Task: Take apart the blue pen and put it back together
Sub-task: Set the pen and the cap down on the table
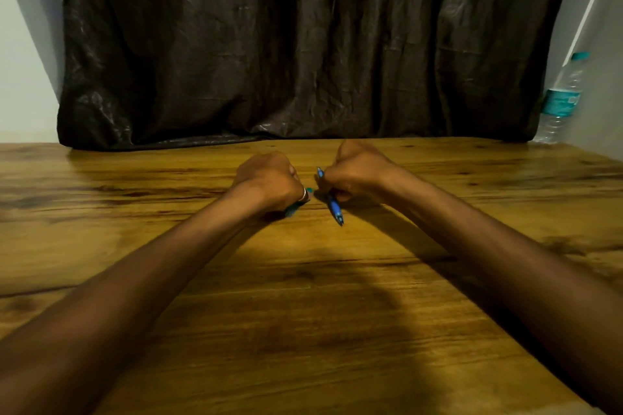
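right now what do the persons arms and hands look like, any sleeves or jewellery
Both forearms are bare as far as the picture shows, with no sleeve, watch or bracelet in sight. The left hand wears a thin silver-coloured ring on one finger. The right hand shows no ring from this angle. No gloves on either hand.

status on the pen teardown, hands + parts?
Right hand closed on blue pen barrel. Left hand fisted around a teal piece, mostly hidden. Hands apart above wooden table. Nothing in the way.
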Action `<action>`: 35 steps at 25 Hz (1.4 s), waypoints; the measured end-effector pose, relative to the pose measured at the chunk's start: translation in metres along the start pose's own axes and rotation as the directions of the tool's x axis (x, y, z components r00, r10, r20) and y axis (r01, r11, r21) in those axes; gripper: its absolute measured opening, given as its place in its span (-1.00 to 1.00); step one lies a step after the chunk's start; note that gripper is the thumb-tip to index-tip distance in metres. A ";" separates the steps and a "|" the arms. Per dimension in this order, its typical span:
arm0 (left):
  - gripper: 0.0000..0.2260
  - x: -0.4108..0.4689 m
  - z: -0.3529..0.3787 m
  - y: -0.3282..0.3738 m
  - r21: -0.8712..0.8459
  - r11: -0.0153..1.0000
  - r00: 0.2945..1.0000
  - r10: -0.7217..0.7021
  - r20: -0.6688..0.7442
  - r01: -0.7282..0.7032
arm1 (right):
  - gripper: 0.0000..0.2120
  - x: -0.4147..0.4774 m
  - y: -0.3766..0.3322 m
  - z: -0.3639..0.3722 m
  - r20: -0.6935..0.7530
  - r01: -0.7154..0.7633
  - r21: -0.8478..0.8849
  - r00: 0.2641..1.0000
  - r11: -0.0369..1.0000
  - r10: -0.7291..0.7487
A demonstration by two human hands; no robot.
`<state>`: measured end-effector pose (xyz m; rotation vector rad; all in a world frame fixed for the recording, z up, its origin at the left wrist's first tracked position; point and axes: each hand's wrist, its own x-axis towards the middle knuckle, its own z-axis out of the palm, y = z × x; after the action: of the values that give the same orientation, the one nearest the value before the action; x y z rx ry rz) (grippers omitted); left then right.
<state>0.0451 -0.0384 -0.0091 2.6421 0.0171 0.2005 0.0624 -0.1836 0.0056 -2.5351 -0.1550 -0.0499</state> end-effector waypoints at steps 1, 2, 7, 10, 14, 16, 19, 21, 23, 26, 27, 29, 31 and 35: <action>-0.83 0.000 0.001 -0.001 -0.032 0.999 1.000 -0.019 0.007 0.019 | -0.80 -0.001 0.000 0.001 0.009 -0.011 -0.018 1.000 1.000 0.011; -0.83 0.000 0.002 -0.001 -0.069 0.997 0.999 -0.036 0.014 0.037 | -0.79 -0.001 -0.001 0.002 0.009 -0.019 -0.023 1.000 1.000 0.019; -0.91 -0.007 0.002 0.001 -0.223 0.967 0.993 -0.118 0.029 0.121 | -0.83 -0.004 -0.005 0.007 -0.001 0.001 -0.042 1.000 0.999 -0.001; -0.92 -0.009 0.002 0.001 -0.226 0.966 0.992 -0.123 0.031 0.127 | -0.85 -0.004 -0.004 0.009 -0.022 0.025 -0.068 0.999 0.997 -0.027; -0.94 -0.011 0.002 0.001 -0.247 0.962 0.993 -0.119 0.017 0.120 | -0.85 0.000 -0.004 0.011 -0.020 0.043 -0.136 0.999 0.990 -0.046; -0.92 -0.013 0.003 0.001 -0.234 0.967 0.995 -0.098 0.011 0.098 | -0.84 -0.001 -0.003 0.010 -0.014 0.049 -0.149 0.999 0.988 -0.051; -0.79 -0.012 0.002 -0.003 -0.133 0.989 0.996 -0.071 -0.049 0.064 | -0.76 0.000 -0.001 0.008 -0.028 0.022 -0.108 0.999 0.994 -0.025; -0.73 -0.016 -0.001 -0.005 -0.039 0.999 0.995 -0.039 -0.095 0.035 | -0.67 0.000 -0.001 0.008 -0.066 -0.021 -0.034 0.998 0.999 0.018; -0.73 -0.028 -0.006 -0.009 0.019 0.999 0.995 0.031 -0.100 -0.029 | -0.58 -0.004 0.001 0.009 -0.079 -0.014 -0.003 0.997 1.000 0.014; -0.67 -0.051 -0.008 -0.023 0.027 0.985 0.984 0.174 -0.032 -0.173 | -0.49 -0.029 0.011 0.015 -0.065 0.051 0.063 0.997 0.997 -0.047; -0.61 -0.057 -0.006 -0.030 0.072 0.972 0.975 0.221 0.015 -0.222 | -0.46 -0.041 0.017 0.018 -0.081 0.095 0.018 0.992 0.995 -0.094; -0.43 -0.070 -0.001 -0.042 0.213 0.947 0.964 0.209 0.163 -0.242 | -0.33 -0.065 0.029 0.022 -0.077 0.160 -0.227 0.980 0.961 -0.182; -0.27 -0.079 0.003 -0.050 0.282 0.937 0.954 0.130 0.269 -0.207 | -0.17 -0.080 0.039 0.026 0.003 0.170 -0.365 0.983 0.915 -0.182; -0.19 -0.083 0.006 -0.049 0.347 0.910 0.946 0.122 0.302 -0.228 | 0.02 -0.087 0.045 0.028 0.080 0.143 -0.396 0.989 0.907 -0.121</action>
<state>-0.0354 -0.0021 -0.0487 3.0356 -0.3082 -0.1279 -0.0187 -0.2135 -0.0494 -2.9346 -0.3727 -0.0733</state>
